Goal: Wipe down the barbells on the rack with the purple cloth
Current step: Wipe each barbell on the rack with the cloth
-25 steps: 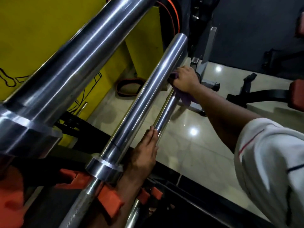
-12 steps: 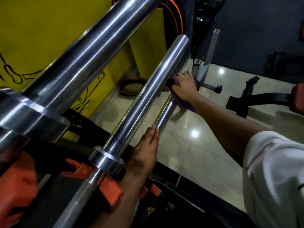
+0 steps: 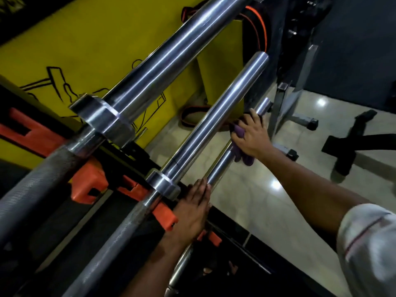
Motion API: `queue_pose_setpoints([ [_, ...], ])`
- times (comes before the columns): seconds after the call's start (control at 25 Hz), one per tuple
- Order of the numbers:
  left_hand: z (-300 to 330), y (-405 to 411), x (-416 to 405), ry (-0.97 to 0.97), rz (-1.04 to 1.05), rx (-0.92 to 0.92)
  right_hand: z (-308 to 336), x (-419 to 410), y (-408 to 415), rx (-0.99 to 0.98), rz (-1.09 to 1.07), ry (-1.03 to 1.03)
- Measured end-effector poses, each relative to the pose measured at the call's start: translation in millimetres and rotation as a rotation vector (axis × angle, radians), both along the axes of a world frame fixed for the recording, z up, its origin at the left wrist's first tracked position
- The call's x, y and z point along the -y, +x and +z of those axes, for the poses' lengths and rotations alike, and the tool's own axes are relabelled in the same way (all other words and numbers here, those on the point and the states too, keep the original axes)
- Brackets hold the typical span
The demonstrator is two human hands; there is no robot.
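While right hand [image 3: 249, 136] grips cloth [image 3: 240, 131] wrapped round low bar [image 3: 220, 166] sleeve, near its far end, I read this as wiping step in hand. Cloth bunched under fingers, purple tail hanging below palm. Left hand [image 3: 192, 213] flat, fingers straight, pressing same bar by rack [image 3: 90, 185], steadying it. Mid bar [image 3: 214, 116] and top bar [image 3: 162, 54] sit above, untouched by either hand. My guess at next move: slide cloth along sleeve, firm squeeze, left hand bracing against roll.
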State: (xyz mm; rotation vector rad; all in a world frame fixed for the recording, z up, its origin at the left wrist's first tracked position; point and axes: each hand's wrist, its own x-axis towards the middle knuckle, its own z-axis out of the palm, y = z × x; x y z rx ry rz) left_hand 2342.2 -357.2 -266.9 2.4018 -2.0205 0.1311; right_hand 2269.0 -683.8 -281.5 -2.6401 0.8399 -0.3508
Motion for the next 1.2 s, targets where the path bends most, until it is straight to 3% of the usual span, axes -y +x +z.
queue_pose_setpoints([
  [0.16, -2.3, 2.9, 7.7, 0.017, 0.019, 0.041, 19.9, -25.3, 15.4, -0.144, 0.022, -0.101],
  [0.36, -7.0, 4.6, 6.9, 0.028, 0.01, 0.023, 2.6, -31.7, -33.2, 0.046, 0.484, -0.172],
  [0.48, -8.5, 4.2, 4.7, 0.026, 0.021, 0.006, 12.4, 8.3, -18.3, -0.068, 0.24, -0.146],
  [0.6, -8.3, 5.5, 4.4, 0.045, 0.014, 0.006, 25.7, -8.6, 23.6, -0.181, 0.04, -0.106],
  [0.72, -6.1, 3.9, 4.9, 0.056, 0.019, -0.018, 16.6, -55.3, 11.7, -0.105, 0.311, -0.185],
  [0.84, -3.1, 3.4, 6.9, 0.047, 0.041, -0.014, 9.7, -42.0, -29.6, -0.027, 0.524, -0.157],
  [1.04, -2.5, 4.3, 4.9, 0.057, 0.049, -0.054, 27.1, -30.8, 2.1, -0.089, 0.044, -0.036],
  [1.2, 5.5, 0.1, -3.5, -0.011, 0.056, -0.15, 22.6, -68.6, 2.4, -0.127, 0.247, -0.102],
])
